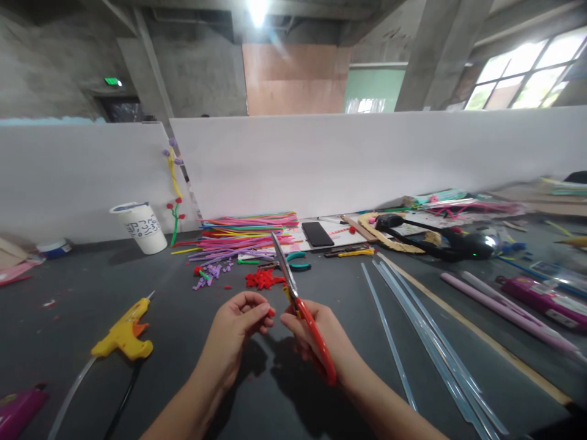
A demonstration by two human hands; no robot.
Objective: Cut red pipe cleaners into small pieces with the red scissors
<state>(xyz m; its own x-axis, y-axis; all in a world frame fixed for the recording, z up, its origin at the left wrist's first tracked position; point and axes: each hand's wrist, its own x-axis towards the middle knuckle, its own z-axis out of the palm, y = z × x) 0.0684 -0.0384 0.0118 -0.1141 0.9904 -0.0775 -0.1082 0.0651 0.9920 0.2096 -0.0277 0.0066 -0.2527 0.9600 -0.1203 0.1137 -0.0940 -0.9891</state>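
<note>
Between the thumb and fingertips of my left hand (236, 321) is a small fuzzy red piece (271, 312). My right hand (328, 330) is wrapped round red-handled scissors (317, 342), whose blades point up and away from me. The two hands are close together above the dark table, with the scissors' blades apart from the red piece. Just beyond them lies a pile of short red pieces (263, 279), with cut purple pieces (213, 274) to its left. Behind these is a bundle of coloured pipe cleaners (247, 238).
A yellow glue gun (121, 336) lies at left, its cord trailing forward. Clear glue sticks (426, 336) lie at right. Teal-handled pliers (300, 266), a phone (318, 234) and a white cup (145, 229) are farther back. A white partition (321, 165) closes the far side.
</note>
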